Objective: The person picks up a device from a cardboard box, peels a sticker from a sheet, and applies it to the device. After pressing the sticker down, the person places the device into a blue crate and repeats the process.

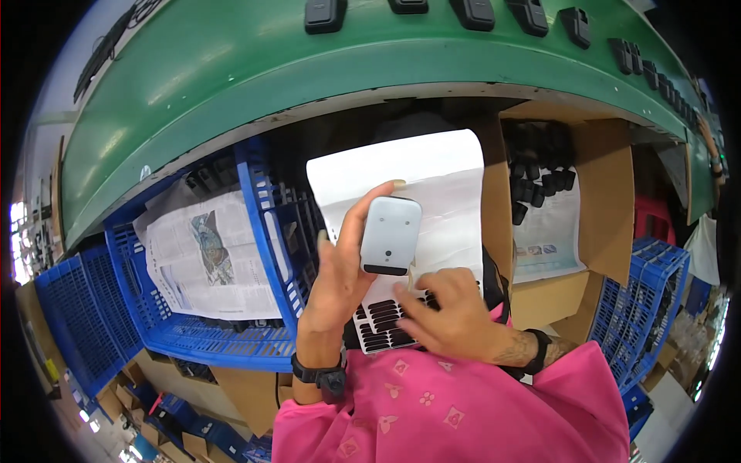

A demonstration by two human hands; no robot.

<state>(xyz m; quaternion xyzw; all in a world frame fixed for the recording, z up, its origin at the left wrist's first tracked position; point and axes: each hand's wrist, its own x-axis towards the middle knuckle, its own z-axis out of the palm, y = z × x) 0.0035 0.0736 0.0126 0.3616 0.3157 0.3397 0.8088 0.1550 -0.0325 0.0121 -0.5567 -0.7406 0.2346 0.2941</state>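
Note:
A pale grey rectangular device casing (392,230) with rounded corners is upright in my left hand (337,282). Three small dark dots mark its face, and a black strip crosses its lower end. My right hand (451,312) is just below and to the right of the casing, fingers curled and thumb stretched toward the left. Whatever lies between those fingertips is too small to make out. Beneath that hand, a white sheet of black oblong stickers (378,326) rests by my lap, partly covered. Behind the casing spreads a large white paper sheet (401,166), curled at its top.
Ahead runs a green workbench (255,65) carrying a row of black device cradles (472,14). On the left, newspaper (204,258) lines a blue plastic crate (243,351). A cardboard box (606,193) to the right contains several small black parts (532,181). Another blue crate (641,309) stands beyond it.

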